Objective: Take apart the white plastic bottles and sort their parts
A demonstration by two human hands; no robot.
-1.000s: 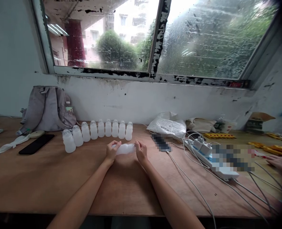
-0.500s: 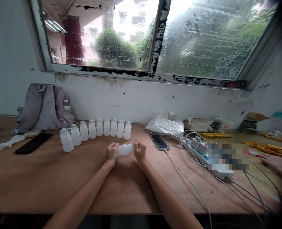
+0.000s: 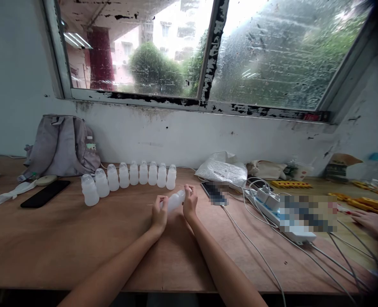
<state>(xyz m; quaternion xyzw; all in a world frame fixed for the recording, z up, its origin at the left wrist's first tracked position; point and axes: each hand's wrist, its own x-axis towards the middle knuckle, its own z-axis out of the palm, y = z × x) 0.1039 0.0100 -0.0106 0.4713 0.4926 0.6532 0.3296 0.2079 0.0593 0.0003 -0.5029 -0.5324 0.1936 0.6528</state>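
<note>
A small translucent white plastic bottle (image 3: 175, 200) is held tilted just above the wooden table (image 3: 80, 238), between both my hands. My left hand (image 3: 160, 213) grips its lower end, fingers curled round it. My right hand (image 3: 190, 201) is closed round its upper end, near the cap. Behind and to the left, a curved row of several matching white bottles (image 3: 125, 177) stands upright on the table.
A grey backpack (image 3: 61, 145) leans on the wall at left, with a black phone (image 3: 45, 193) and a white item before it. A white plastic bag (image 3: 224, 170), a power strip (image 3: 285, 217) with white cables and another person's hand (image 3: 371, 221) lie at right.
The bottle went from lying level between my hands to tilting up to the right. Both hands shifted slightly right with it.
</note>
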